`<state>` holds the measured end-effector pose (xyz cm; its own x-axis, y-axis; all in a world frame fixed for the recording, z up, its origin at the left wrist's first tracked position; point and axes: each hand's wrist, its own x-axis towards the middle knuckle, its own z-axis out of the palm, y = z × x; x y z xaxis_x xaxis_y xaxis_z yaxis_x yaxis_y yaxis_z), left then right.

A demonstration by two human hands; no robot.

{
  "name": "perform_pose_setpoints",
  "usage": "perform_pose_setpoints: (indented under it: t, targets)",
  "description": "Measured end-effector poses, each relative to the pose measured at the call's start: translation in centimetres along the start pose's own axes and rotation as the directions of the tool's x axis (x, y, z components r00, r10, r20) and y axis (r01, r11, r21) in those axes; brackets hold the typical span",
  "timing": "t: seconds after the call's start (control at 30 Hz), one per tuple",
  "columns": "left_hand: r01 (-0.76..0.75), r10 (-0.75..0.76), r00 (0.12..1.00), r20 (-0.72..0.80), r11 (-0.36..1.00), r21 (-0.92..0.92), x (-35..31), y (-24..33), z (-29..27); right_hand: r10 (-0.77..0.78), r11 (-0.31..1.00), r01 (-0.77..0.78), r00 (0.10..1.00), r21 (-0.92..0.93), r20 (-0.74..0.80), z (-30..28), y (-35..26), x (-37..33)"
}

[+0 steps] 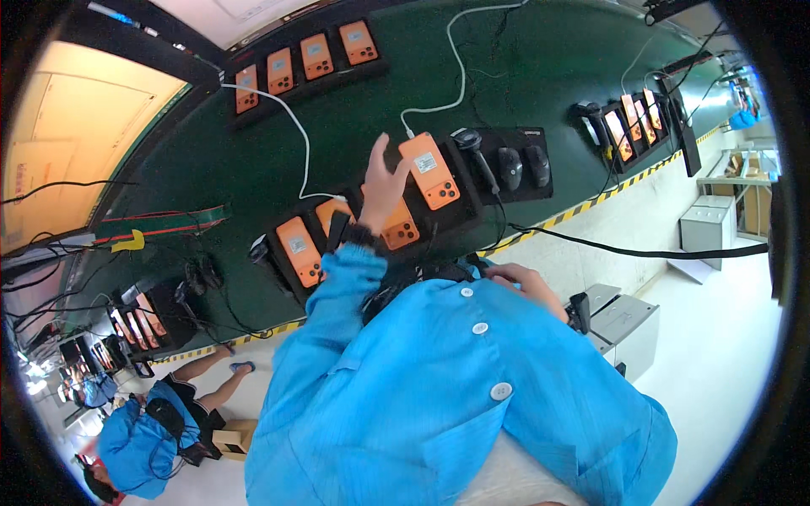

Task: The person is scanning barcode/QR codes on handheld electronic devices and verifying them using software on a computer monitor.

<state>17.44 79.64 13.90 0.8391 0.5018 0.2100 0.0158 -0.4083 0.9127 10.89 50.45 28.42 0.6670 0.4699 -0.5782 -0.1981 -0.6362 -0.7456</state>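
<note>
My left hand (pixel 384 187) reaches over a row of orange phones, open, with thumb and fingers apart and nothing seen between them. Just right of it lies an orange phone (pixel 434 173), back up, with a white label and a white cable at its far end. Partly under the hand is another orange phone (pixel 401 226). To its left, a phone (pixel 330 215) with a white cable is mostly covered by my wrist, and one more phone (pixel 297 249) lies beyond. My right hand (pixel 531 285) rests by my waist at the table edge, its fingers loosely stretched and partly hidden.
A black tray (pixel 375 69) with several orange phones lies at the back. A handheld scanner (pixel 477 160) and two computer mice (pixel 510 167) sit on a black mat at right. More phones stand in racks (pixel 637 126) on both sides. Another person (pixel 156 438) is at lower left.
</note>
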Motion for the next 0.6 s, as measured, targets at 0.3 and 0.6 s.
perform_pose_setpoints:
  t: [0.3,0.6]
  targets:
    - [0.370,-0.323,0.876,-0.358,0.927,0.069,-11.1,-4.5,-20.6,-0.552,0.801,0.534,0.834,-0.272,0.011,13.2,-8.3,17.3]
    - [0.663,-0.712,0.655,-0.252,0.702,-0.260,-14.4,-14.0,-26.3,-0.746,0.590,0.649,0.666,-0.481,-0.017,22.2,-7.2,28.2]
